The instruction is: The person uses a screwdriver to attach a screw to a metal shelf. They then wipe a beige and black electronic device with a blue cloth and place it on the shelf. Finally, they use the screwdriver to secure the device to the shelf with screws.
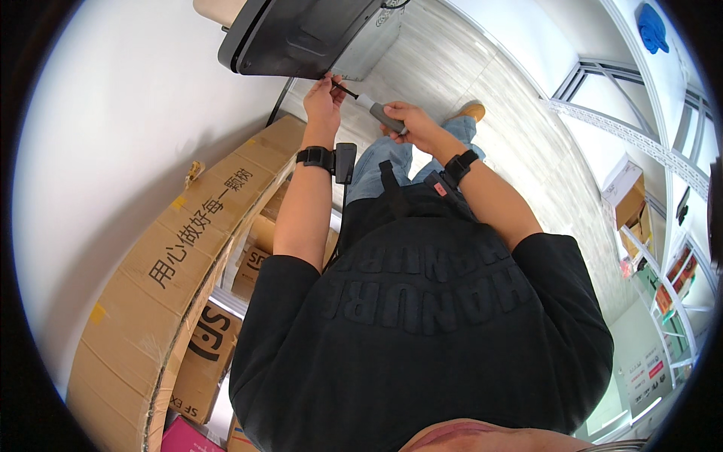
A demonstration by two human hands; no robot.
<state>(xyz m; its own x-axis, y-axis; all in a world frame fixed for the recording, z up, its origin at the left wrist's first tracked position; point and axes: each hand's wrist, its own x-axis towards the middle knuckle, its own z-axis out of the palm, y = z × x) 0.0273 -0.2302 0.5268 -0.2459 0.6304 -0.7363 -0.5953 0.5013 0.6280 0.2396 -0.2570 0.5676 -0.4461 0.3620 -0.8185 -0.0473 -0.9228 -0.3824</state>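
My right hand (414,124) is wrapped around the thick grey handle of a screwdriver (385,117). Its dark, thin shaft runs up and to the left, ending at the fingers of my left hand (324,102). Those fingers are pinched at the lower edge of a dark grey panel (301,34) on a large, upright piece of equipment. Whatever they hold there, and the screwdriver's tip, is too small and partly hidden to make out.
A long cardboard box (143,279) leans along my left side, with more cartons (207,361) below it. The white wall (128,98) stands at the left. To the right are light floorboards (527,158), white shelving (670,286) and an open carton (629,200).
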